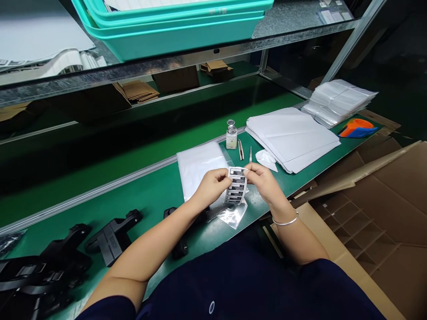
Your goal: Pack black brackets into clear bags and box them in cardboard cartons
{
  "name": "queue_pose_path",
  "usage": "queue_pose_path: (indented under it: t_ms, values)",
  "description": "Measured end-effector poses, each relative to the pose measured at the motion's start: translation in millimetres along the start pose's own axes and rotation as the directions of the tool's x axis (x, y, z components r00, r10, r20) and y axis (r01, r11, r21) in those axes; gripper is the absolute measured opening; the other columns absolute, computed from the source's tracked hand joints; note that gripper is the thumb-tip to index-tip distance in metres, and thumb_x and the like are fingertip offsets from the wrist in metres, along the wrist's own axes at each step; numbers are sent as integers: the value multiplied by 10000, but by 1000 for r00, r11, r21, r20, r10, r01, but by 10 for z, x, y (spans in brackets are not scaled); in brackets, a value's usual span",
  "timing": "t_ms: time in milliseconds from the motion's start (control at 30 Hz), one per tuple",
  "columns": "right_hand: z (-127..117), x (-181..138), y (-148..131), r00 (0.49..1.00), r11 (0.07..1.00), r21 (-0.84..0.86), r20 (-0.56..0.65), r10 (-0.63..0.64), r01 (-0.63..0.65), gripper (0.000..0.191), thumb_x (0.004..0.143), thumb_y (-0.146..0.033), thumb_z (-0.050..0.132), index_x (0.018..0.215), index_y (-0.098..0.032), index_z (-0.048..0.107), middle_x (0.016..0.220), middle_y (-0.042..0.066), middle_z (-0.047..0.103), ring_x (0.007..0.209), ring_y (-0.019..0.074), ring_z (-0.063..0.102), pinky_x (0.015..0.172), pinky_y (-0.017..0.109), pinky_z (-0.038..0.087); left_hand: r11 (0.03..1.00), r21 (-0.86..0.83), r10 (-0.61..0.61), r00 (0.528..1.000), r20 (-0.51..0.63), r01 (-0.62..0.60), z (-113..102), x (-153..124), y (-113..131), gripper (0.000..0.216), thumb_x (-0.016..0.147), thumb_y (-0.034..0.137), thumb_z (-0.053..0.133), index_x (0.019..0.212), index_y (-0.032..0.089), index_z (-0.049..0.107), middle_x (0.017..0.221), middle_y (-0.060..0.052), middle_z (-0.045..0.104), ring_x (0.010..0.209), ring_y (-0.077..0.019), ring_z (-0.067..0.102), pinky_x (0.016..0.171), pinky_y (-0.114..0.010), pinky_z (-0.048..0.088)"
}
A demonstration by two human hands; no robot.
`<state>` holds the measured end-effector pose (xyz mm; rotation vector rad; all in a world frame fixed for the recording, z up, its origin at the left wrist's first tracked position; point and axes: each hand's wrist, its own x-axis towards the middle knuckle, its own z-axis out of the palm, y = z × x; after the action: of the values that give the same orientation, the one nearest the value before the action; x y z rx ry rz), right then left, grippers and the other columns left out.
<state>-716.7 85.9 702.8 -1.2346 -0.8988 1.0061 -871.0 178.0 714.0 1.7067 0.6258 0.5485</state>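
Between my two hands is a short strip of black-and-white printed labels [236, 189], curling down at its lower end. My left hand [213, 183] pinches its left edge between thumb and fingers. At the top right corner, my right hand [262, 181] is closed with thumb and forefinger on the strip. Under the hands lie a stack of clear plastic bags [198, 166] and a small clear bag [235, 215]. Just beyond my right hand are tweezers [250, 154], a slim metal tool [240, 150] and a crumpled white paper piece [266, 159].
A small bottle with a metal cap [231, 135] stands behind the tools. White sheets [292, 135], stacked plastic bags [340, 101] and an orange-and-blue holder [358, 128] lie rightward. Black plastic brackets [111, 240] are at left. Teal trays [180, 31] sit on the overhead shelf; cardboard boxes [383, 186] stand right.
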Motion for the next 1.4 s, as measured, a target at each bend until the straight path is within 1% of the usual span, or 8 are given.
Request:
queue_pose_path:
  t_ms: [200, 500, 700, 867, 1033, 1100, 1267, 1400]
  values:
    - [17, -66, 32, 992, 993, -116, 126, -9, 24, 143, 740, -317, 655, 724, -191, 590, 693, -15, 582, 659, 142, 520, 636, 276, 405, 999, -32, 7, 997, -76, -9, -34, 16, -17, 261, 728, 343, 580, 562, 184, 455, 568, 40, 447, 587, -112, 418, 593, -244, 330]
    - [16, -39, 63, 999, 997, -69, 52, -17, 21, 177, 729, -331, 661, 692, -195, 555, 648, -36, 525, 611, 124, 471, 605, 261, 377, 1000, -14, -24, 1000, 14, 24, -10, -50, -105, 153, 688, 279, 633, 606, 167, 570, 621, 13, 574, 634, -139, 517, 640, -258, 409]
    - [29, -99, 59, 993, 999, -17, 112, 48, -47, 217, 793, -414, 646, 804, -199, 619, 738, -5, 607, 701, 158, 569, 702, 306, 474, 997, -73, -27, 997, -68, 22, -23, -46, -79, 133, 683, 283, 646, 643, 166, 596, 646, 7, 598, 671, -149, 552, 671, -270, 447]
    - [-17, -149, 124, 967, 993, -121, 251, 35, -5, 223, 809, -390, 657, 905, -189, 643, 851, 26, 653, 807, 183, 600, 755, 316, 466, 990, -141, -7, 984, -180, -19, -129, 35, 4, 136, 692, 293, 623, 661, 163, 599, 625, 21, 591, 605, -117, 533, 607, -244, 441]
    - [-13, -228, 280, 934, 974, -217, 329, 138, -67, 251, 794, -419, 686, 745, -181, 620, 719, 5, 606, 677, 165, 559, 635, 291, 439, 976, -215, -36, 942, -333, -39, -346, 162, 46, 155, 705, 295, 657, 662, 170, 576, 577, 40, 565, 522, -92, 518, 518, -214, 419]
    - [24, -244, 326, 952, 980, -176, 273, 140, -94, 298, 775, -452, 703, 695, -185, 597, 660, -8, 583, 623, 155, 538, 591, 283, 430, 953, -301, -65, 957, -282, -24, -339, 136, 19, 233, 722, 384, 692, 718, 174, 590, 604, 30, 605, 549, -104, 566, 555, -225, 458]
    - [138, -239, 342, 963, 989, -49, 226, 146, -138, 306, 761, -466, 710, 723, -178, 612, 695, 2, 617, 652, 151, 573, 609, 274, 460, 806, -563, -166, 983, 79, 181, -64, -90, -101, 457, 671, 531, 772, 880, 142, 652, 886, -112, 753, 903, -256, 705, 829, -370, 542]
    - [197, -274, 320, 918, 970, -38, 318, 238, -238, 263, 759, -416, 702, 863, -179, 657, 779, 34, 697, 738, 183, 668, 654, 284, 518, 715, -678, -247, 969, -17, 170, -19, -155, -147, 380, 731, 386, 757, 989, 128, 649, 1058, -160, 743, 1072, -305, 674, 935, -455, 529]
